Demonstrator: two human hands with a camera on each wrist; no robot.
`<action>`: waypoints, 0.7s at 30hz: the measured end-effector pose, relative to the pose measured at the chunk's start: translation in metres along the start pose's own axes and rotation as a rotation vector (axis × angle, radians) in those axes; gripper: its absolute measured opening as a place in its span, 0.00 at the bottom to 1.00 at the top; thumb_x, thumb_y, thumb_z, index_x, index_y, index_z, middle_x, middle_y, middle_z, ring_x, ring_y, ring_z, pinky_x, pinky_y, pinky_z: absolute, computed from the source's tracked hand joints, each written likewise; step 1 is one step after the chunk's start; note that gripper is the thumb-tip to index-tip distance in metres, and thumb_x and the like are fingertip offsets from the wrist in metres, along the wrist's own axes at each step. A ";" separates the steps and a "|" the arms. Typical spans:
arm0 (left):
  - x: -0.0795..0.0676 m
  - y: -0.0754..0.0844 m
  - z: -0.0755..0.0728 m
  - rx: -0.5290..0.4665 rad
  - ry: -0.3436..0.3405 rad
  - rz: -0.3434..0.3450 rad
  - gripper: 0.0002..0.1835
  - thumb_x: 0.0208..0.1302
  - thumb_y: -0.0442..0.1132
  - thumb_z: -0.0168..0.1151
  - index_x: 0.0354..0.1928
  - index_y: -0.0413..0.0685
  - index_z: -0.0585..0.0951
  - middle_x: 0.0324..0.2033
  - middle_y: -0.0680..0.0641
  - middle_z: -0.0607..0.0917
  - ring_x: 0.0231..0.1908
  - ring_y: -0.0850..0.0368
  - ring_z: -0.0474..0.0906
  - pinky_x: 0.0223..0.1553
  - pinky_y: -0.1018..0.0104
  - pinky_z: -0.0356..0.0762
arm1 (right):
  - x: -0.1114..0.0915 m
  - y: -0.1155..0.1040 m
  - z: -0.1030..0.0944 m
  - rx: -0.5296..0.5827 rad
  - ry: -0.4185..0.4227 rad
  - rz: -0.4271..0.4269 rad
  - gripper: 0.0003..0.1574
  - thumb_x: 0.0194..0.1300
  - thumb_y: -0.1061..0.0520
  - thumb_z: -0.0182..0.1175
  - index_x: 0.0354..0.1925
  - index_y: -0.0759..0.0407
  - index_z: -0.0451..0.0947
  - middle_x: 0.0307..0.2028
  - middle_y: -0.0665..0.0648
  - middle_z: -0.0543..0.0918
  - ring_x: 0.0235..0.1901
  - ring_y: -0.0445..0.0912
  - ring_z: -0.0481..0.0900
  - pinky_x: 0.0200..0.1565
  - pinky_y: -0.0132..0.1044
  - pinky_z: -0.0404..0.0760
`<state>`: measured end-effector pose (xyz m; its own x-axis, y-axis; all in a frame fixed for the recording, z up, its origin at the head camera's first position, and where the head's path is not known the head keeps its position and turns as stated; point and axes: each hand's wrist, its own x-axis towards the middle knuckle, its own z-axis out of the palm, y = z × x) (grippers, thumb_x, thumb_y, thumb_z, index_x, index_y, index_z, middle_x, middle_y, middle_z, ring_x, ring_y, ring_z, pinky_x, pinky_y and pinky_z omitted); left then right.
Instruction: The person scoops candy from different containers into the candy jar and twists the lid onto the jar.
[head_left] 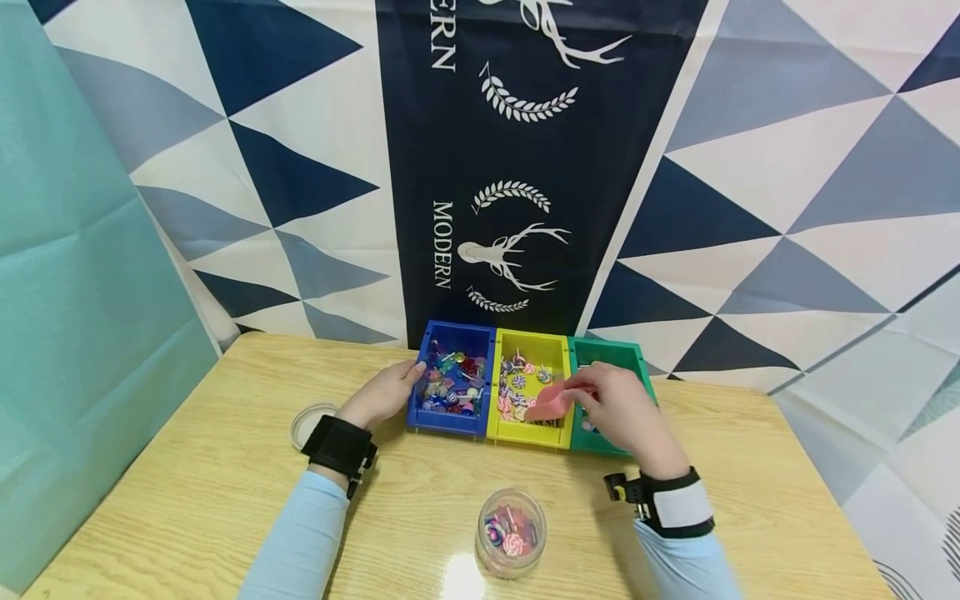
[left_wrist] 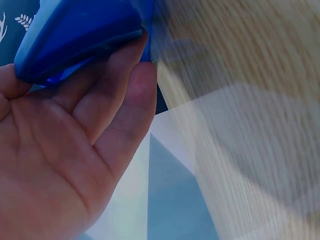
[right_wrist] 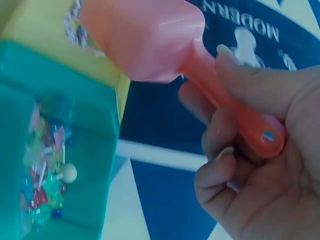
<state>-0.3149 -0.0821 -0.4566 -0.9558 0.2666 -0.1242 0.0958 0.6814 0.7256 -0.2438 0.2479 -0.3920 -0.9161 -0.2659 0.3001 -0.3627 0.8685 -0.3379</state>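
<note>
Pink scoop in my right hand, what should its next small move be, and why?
Probably push the pink scoop gently into the candy pieces at the near end of the yellow bin. Its head is right by them, your right hand grips its handle, and your left hand holds the blue bin alongside. Whether the scoop is loaded isn't clear.

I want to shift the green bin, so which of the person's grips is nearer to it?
Right: the right grip is over the green bin, holding a pink scoop. The left grip is at the blue bin's outer side, beyond the yellow bin.
</note>
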 end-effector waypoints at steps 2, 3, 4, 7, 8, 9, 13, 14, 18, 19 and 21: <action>0.000 -0.001 0.000 -0.005 -0.002 -0.004 0.36 0.71 0.62 0.27 0.71 0.46 0.56 0.66 0.42 0.62 0.66 0.47 0.53 0.64 0.51 0.52 | 0.002 -0.006 0.007 -0.045 -0.008 0.001 0.06 0.60 0.55 0.60 0.35 0.55 0.82 0.32 0.50 0.80 0.31 0.43 0.74 0.36 0.38 0.77; 0.000 -0.001 0.000 -0.004 -0.001 -0.003 0.36 0.71 0.61 0.27 0.71 0.46 0.56 0.67 0.42 0.62 0.66 0.47 0.53 0.64 0.51 0.52 | 0.003 -0.008 0.010 -0.070 -0.012 0.004 0.06 0.61 0.56 0.60 0.35 0.55 0.82 0.32 0.51 0.80 0.31 0.44 0.74 0.37 0.39 0.77; 0.000 -0.001 0.000 -0.005 -0.001 -0.004 0.35 0.71 0.61 0.27 0.71 0.46 0.56 0.67 0.43 0.62 0.66 0.47 0.53 0.64 0.51 0.52 | 0.004 -0.010 0.013 -0.093 -0.012 0.010 0.06 0.60 0.57 0.60 0.35 0.56 0.82 0.31 0.52 0.80 0.31 0.44 0.74 0.37 0.40 0.78; 0.000 -0.002 0.001 -0.008 0.000 -0.003 0.35 0.71 0.61 0.28 0.71 0.47 0.56 0.67 0.44 0.62 0.66 0.48 0.53 0.64 0.52 0.52 | 0.005 -0.014 0.019 -0.133 -0.010 0.040 0.06 0.60 0.58 0.60 0.34 0.58 0.82 0.31 0.54 0.80 0.30 0.46 0.73 0.36 0.42 0.78; 0.000 -0.002 0.001 -0.010 0.000 -0.004 0.35 0.71 0.62 0.28 0.71 0.47 0.56 0.67 0.43 0.62 0.66 0.48 0.53 0.64 0.52 0.52 | 0.005 -0.014 0.021 -0.129 -0.017 0.056 0.05 0.60 0.58 0.59 0.33 0.58 0.81 0.30 0.54 0.80 0.30 0.46 0.73 0.35 0.41 0.77; 0.000 -0.002 0.001 -0.008 0.000 -0.004 0.35 0.71 0.61 0.28 0.71 0.46 0.56 0.67 0.43 0.62 0.66 0.48 0.53 0.64 0.52 0.51 | 0.005 -0.015 0.023 -0.127 -0.022 0.071 0.05 0.60 0.58 0.59 0.33 0.57 0.81 0.30 0.54 0.79 0.29 0.46 0.72 0.35 0.40 0.77; 0.001 -0.003 0.001 -0.004 -0.002 -0.008 0.32 0.73 0.57 0.29 0.71 0.44 0.55 0.67 0.42 0.61 0.66 0.46 0.52 0.64 0.51 0.51 | 0.009 -0.017 0.033 -0.107 -0.014 0.065 0.04 0.61 0.59 0.59 0.30 0.57 0.79 0.27 0.52 0.77 0.29 0.47 0.70 0.33 0.39 0.75; 0.001 -0.002 0.001 0.000 -0.002 -0.009 0.32 0.74 0.56 0.29 0.71 0.43 0.55 0.67 0.41 0.60 0.66 0.46 0.52 0.64 0.51 0.50 | 0.009 -0.018 0.036 -0.107 -0.007 0.058 0.04 0.60 0.59 0.58 0.29 0.56 0.79 0.26 0.52 0.76 0.29 0.47 0.70 0.33 0.39 0.74; 0.001 -0.001 0.001 0.015 -0.005 -0.011 0.32 0.74 0.55 0.29 0.71 0.41 0.54 0.68 0.40 0.59 0.67 0.45 0.51 0.65 0.51 0.50 | 0.010 -0.020 0.042 -0.095 0.022 0.043 0.03 0.60 0.60 0.59 0.31 0.57 0.78 0.29 0.53 0.76 0.31 0.47 0.71 0.35 0.40 0.75; 0.001 0.000 0.001 0.015 -0.005 -0.013 0.32 0.74 0.55 0.29 0.71 0.41 0.54 0.68 0.40 0.59 0.67 0.45 0.51 0.65 0.51 0.50 | 0.010 -0.020 0.043 -0.090 0.020 0.045 0.02 0.61 0.60 0.59 0.31 0.57 0.78 0.30 0.54 0.76 0.32 0.47 0.71 0.36 0.40 0.75; 0.000 0.000 0.001 0.011 -0.007 -0.017 0.32 0.74 0.55 0.29 0.71 0.41 0.54 0.68 0.40 0.59 0.67 0.45 0.51 0.65 0.51 0.49 | 0.009 -0.022 0.044 -0.079 0.003 0.049 0.02 0.61 0.60 0.59 0.34 0.57 0.78 0.32 0.54 0.75 0.33 0.48 0.71 0.37 0.40 0.76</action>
<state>-0.3147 -0.0816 -0.4570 -0.9553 0.2596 -0.1416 0.0824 0.6936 0.7156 -0.2518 0.2083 -0.4211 -0.9319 -0.2208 0.2877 -0.3025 0.9108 -0.2809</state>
